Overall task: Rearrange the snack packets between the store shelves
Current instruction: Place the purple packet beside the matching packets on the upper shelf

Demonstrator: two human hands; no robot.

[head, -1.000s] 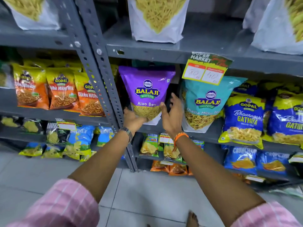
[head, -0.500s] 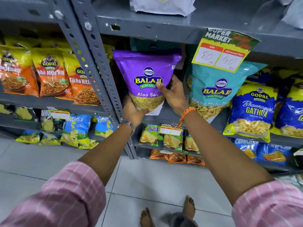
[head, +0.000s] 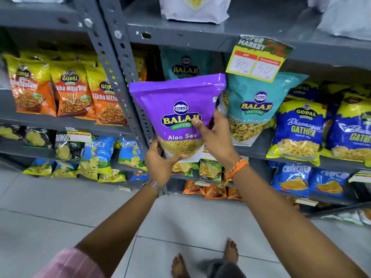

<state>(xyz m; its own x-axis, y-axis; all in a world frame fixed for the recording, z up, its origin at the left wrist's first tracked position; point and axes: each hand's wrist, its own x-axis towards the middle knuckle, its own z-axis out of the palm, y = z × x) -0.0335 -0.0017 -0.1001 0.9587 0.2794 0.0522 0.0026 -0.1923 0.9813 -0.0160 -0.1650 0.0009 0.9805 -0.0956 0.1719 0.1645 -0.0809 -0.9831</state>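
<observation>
- Left hand (head: 160,165) fingers grip purple Aloo Sev packet (head: 176,109) at bottom.
- Right hand (head: 215,141) fingers clasp its right edge.
- Grey shelf (head: 259,151) behind fingers; tiled floor (head: 190,217) below.

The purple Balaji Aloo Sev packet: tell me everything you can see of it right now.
The glossy purple plastic Balaji Aloo Sev packet is a sealed stand-up pouch with a flat top seam, a blue-and-yellow logo and a clear lower window showing thin yellow sev. It is upright, tilted slightly, in front of the grey shelf. The left hand cups its bottom corner; the right hand grips its right edge, thumb across the logo.
</observation>
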